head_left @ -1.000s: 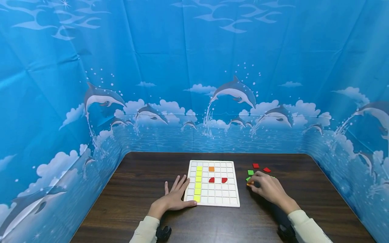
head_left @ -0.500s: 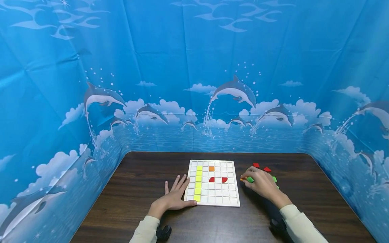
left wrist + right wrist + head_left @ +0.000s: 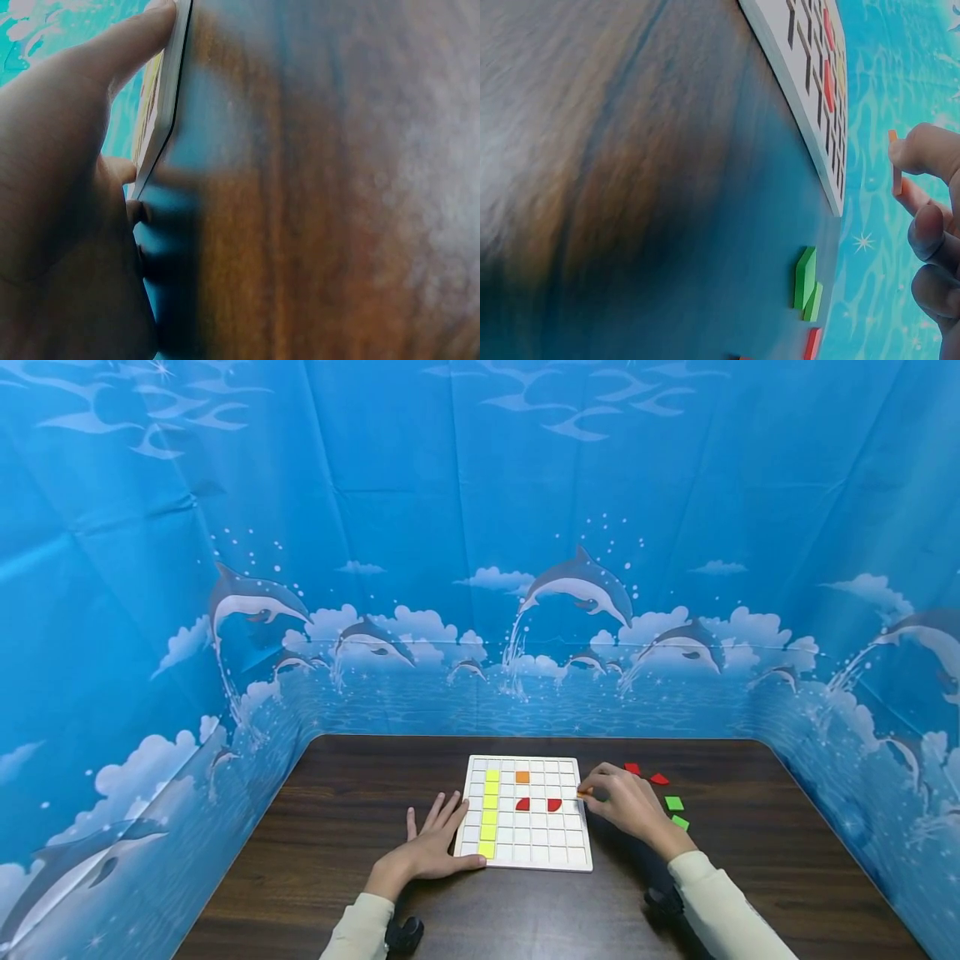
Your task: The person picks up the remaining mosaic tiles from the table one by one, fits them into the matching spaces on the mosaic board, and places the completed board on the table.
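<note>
The white grid board (image 3: 540,852) lies on the dark wooden table, holding a column of yellow square tiles (image 3: 489,817), one orange tile (image 3: 522,777) and two red quarter-circle tiles (image 3: 522,804). My left hand (image 3: 426,852) rests at the board's left side, fingers spread, thumb on the near-left corner; the left wrist view shows that thumb (image 3: 135,45) along the board's edge. Right at the opposite edge, my right hand (image 3: 618,797) pinches an orange tile (image 3: 897,163) between thumb and fingertip, raised above the table in the right wrist view.
Right of the board lie loose green tiles (image 3: 673,803) and red tiles (image 3: 659,779), partly behind my right hand. A blue dolphin-print curtain (image 3: 480,568) surrounds the table (image 3: 360,793) at the back and sides.
My right hand has carried the orange tile left and slightly away, from among the loose tiles to the board's right edge. My left hand and the board have stayed put.
</note>
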Motion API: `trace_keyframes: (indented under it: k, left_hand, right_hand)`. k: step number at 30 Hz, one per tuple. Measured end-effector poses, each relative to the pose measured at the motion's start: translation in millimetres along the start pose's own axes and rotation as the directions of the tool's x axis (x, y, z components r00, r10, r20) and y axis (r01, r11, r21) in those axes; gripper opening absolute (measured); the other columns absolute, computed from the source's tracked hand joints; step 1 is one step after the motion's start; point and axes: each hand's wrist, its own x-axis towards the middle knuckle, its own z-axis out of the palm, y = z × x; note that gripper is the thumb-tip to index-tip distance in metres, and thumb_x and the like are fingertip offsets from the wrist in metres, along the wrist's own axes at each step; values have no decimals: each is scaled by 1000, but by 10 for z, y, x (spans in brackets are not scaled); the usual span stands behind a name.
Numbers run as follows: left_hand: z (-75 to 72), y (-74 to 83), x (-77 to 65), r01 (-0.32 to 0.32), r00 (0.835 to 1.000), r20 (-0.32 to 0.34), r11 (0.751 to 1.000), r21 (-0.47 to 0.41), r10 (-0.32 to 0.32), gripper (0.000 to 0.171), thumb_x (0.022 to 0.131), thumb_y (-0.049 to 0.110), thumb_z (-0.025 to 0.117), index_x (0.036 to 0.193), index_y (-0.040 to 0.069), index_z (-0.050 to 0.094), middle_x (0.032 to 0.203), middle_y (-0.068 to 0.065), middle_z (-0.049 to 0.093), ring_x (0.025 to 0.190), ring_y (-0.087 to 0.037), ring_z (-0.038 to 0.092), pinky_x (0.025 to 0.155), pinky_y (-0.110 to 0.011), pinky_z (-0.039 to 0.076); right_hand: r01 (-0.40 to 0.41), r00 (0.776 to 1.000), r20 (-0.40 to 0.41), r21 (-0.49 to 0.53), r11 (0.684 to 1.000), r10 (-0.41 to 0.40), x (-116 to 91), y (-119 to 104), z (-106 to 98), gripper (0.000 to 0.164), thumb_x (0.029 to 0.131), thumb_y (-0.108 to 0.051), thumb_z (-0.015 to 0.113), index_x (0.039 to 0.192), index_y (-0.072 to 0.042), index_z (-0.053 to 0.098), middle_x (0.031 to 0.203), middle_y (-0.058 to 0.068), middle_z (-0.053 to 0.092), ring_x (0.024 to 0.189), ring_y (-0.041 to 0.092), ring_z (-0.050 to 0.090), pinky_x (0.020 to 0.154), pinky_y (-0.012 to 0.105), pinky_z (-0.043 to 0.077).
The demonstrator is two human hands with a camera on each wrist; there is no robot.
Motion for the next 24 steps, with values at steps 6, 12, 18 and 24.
trace_keyframes:
  k: [6,12,18,24]
  left_hand:
    - [76,-94,25,-35,999,-26,999,-11,35,115,87,84,62,173,21,19,182,-6,6,168,-35,-5,119,-81,-17]
    - [18,-49,-22,-61,998,-29,997,-42,60,114,88,82,64,173,20,19,182,-9,7,167,-40,-4,117,-83,-16]
    - [42,-85,2,-60,998,-36,997,-50,58,116,86,86,62,173,23,18,182,-9,6,167,-40,-5,117,-83,-17]
    - [14,-40,-16,-47,999,-18,998,-46,46,115,87,83,64,173,20,19,182,-10,7,167,-40,-3,118,-82,-16]
  right_hand:
    - [-5,1000,3,7,1000,5,84,-50,30,16,88,-20,89,103,-21,86,109,0,74,77,9,57,59,22,46]
    - [6,1000,7,14,1000,-6,171,-95,72,15,88,-19,89,103,-21,86,111,1,75,80,12,63,61,24,50]
    - [9,1000,12,29,1000,-10,261,-117,130,16,89,-20,89,105,-20,86,112,1,76,87,17,69,64,24,53]
    - [-5,1000,23,53,999,4,331,-155,177,14,90,-19,87,104,-20,86,113,2,76,83,13,65,56,22,47]
